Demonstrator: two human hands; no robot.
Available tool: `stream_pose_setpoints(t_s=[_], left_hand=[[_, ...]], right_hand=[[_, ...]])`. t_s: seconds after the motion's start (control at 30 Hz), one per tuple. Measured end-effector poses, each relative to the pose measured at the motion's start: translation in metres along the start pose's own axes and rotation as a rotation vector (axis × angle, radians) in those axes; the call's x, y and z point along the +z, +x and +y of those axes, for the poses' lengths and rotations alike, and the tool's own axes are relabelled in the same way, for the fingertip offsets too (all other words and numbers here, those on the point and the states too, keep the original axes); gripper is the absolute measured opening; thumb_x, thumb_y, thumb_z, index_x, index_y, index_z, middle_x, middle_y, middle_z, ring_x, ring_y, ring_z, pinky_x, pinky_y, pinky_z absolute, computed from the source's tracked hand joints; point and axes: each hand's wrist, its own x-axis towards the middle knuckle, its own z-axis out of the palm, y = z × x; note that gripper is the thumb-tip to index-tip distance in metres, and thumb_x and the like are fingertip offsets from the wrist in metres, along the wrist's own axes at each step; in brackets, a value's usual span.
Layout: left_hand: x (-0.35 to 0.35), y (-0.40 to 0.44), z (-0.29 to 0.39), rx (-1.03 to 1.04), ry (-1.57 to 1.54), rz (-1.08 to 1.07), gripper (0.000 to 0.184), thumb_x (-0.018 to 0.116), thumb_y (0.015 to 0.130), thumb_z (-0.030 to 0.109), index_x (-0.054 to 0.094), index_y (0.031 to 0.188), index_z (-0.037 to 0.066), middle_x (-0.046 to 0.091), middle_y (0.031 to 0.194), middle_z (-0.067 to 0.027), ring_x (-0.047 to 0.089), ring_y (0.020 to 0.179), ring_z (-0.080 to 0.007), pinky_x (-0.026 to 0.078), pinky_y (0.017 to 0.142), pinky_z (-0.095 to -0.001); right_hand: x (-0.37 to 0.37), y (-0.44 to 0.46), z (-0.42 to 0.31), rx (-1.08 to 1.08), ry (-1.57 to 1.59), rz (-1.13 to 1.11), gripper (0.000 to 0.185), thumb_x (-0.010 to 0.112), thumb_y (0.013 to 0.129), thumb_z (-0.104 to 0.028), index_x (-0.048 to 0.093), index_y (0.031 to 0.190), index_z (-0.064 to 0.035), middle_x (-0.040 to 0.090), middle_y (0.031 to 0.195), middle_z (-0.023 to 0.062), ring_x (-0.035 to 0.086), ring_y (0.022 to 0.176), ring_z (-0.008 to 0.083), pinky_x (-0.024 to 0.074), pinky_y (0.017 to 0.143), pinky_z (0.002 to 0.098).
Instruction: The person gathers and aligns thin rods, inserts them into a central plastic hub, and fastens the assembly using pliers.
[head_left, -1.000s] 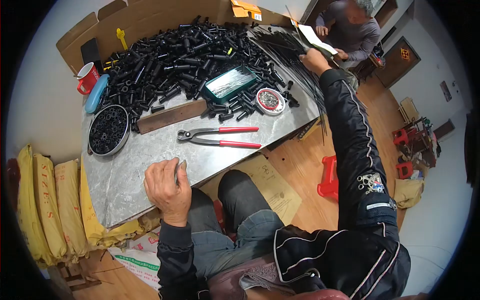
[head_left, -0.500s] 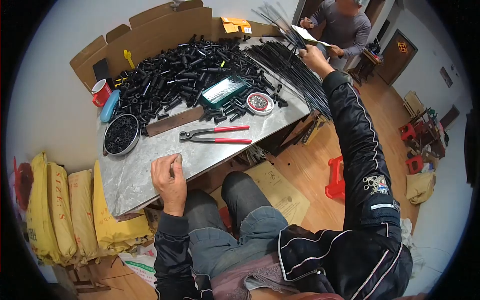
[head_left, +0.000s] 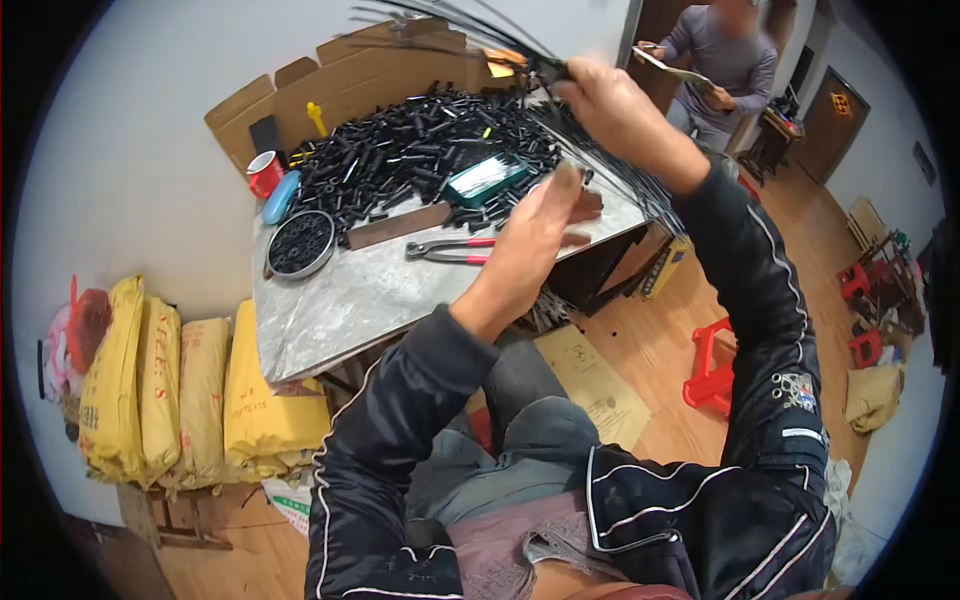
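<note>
My right hand is closed round a bundle of long, thin black rods, raised over the table's far side. The rods fan out to the upper left and are smeared by motion. More such rods lie along the table's right end beneath that hand. My left hand is up over the front of the table, fingers apart and holding nothing. It partly covers the red-handled end-cutting pliers. Just beyond it sits a teal box with shiny contents.
A large heap of black tubular parts lies against a cardboard screen. A bowl of small black pieces, a flat bar and a red mug are left. Yellow sacks stand below. A person holds a notebook opposite.
My left hand has risen from the table's front edge, moved right and opened. My right hand has swung the rod bundle up and left. The view has shifted.
</note>
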Motion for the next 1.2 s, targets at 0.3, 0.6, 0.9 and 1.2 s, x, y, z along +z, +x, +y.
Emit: stream_pose_setpoints(t_s=[0.3, 0.6, 0.9, 1.2], left_hand=[[-0.042, -0.001, 0.042, 0.416, -0.119, 0.482, 0.031, 0.052, 0.097, 0.030, 0.059, 0.093, 0.000, 0.062, 0.075, -0.0054, 0.061, 0.066, -0.0158, 0.050, 0.062, -0.0290], [-0.047, -0.020, 0.163, 0.750, 0.387, 0.263, 0.037, 0.048, 0.099, 0.035, 0.058, 0.097, -0.001, 0.051, 0.064, -0.0020, 0.052, 0.056, -0.0131, 0.042, 0.054, -0.0270], [-0.141, -0.013, 0.091, 0.396, 0.233, 0.570, 0.027, 0.050, 0.097, 0.024, 0.058, 0.100, -0.001, 0.061, 0.073, -0.0095, 0.061, 0.061, -0.0166, 0.051, 0.054, -0.0301], [-0.128, 0.004, 0.108, 0.140, 0.095, 0.518, 0.032, 0.051, 0.098, 0.037, 0.046, 0.082, 0.009, 0.029, 0.058, 0.0062, 0.026, 0.043, -0.0051, 0.022, 0.039, -0.0226]], right_hand=[[0.053, -0.095, -0.099, 0.314, 0.845, -0.390, 0.011, 0.047, 0.095, -0.009, 0.052, 0.099, -0.0006, 0.051, 0.067, 0.0036, 0.052, 0.059, 0.0114, 0.0434, 0.054, 0.0284], [0.124, -0.036, -0.150, 0.193, 1.267, -0.114, 0.022, 0.047, 0.099, -0.017, 0.055, 0.087, -0.0009, 0.051, 0.065, 0.0011, 0.050, 0.061, 0.0096, 0.0434, 0.057, 0.0252], [0.209, -0.079, -0.147, 0.433, 1.302, -0.484, 0.024, 0.052, 0.094, -0.020, 0.060, 0.090, 0.0020, 0.061, 0.070, 0.0065, 0.060, 0.060, 0.0144, 0.0492, 0.059, 0.0282], [0.124, -0.076, -0.034, 0.532, 1.168, -0.539, 0.032, 0.048, 0.098, -0.028, 0.061, 0.111, -0.0019, 0.068, 0.086, 0.0094, 0.066, 0.075, 0.0136, 0.0542, 0.060, 0.0255]])
